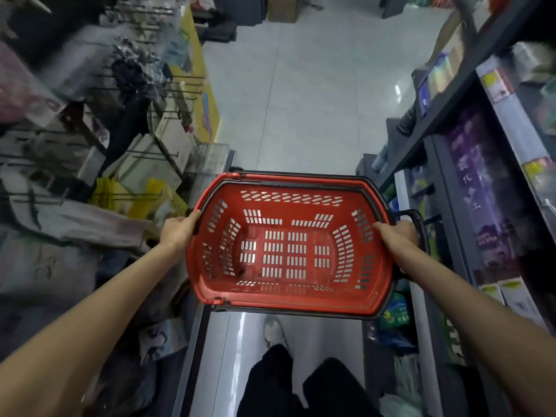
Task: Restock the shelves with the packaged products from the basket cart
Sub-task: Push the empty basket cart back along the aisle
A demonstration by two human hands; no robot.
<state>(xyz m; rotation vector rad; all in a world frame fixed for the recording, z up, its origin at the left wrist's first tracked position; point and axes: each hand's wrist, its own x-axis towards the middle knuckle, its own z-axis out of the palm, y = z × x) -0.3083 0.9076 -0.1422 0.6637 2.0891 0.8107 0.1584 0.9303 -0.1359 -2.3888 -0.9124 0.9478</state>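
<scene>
Red basket up in the air, mouth open to the camera, slotted bottom facing the floor. Its long axis runs straight across the aisle, from one set of fingers to the other. Left hand curls tight round the left end rim, right hand clamps the right end rim. Black handle just outside the right fingers. Stocked shelves beyond that, hook racks out past the left fingers.

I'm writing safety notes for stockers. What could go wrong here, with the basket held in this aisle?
1. The hooks on the left jut toward the aisle and may snag an arm.
2. The basket, gripped by the left hand and right hand, sits near the right shelf; its handle could catch.
</scene>
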